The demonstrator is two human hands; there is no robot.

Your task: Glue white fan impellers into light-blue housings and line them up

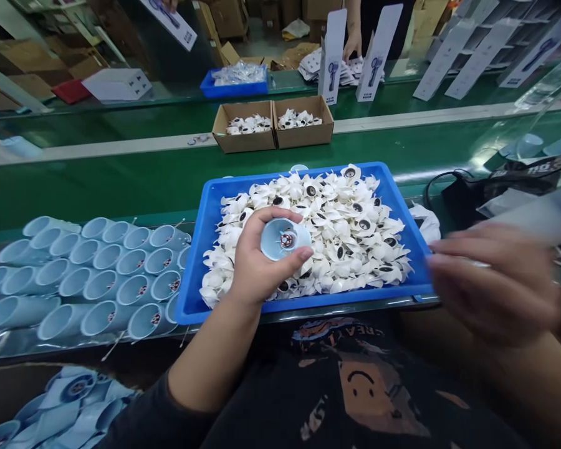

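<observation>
My left hand point(257, 259) is wrapped round a light blue fan housing point(284, 239), its open end facing me with a small motor at the centre. It hovers over a blue tray point(201, 293) heaped with white fan blades point(341, 231). To the right of the tray, my right hand point(490, 280) is smeared by motion. Its fingers point left toward the tray, and whether they hold anything is unclear.
Rows of light blue housings point(98, 274) lie on their sides left of the tray, more in a bin point(65, 405) below. Two cardboard boxes point(273, 121) of white parts sit across the green belt. Another person's hand point(353, 43) rests among upright white cartons point(331, 56) at the far side.
</observation>
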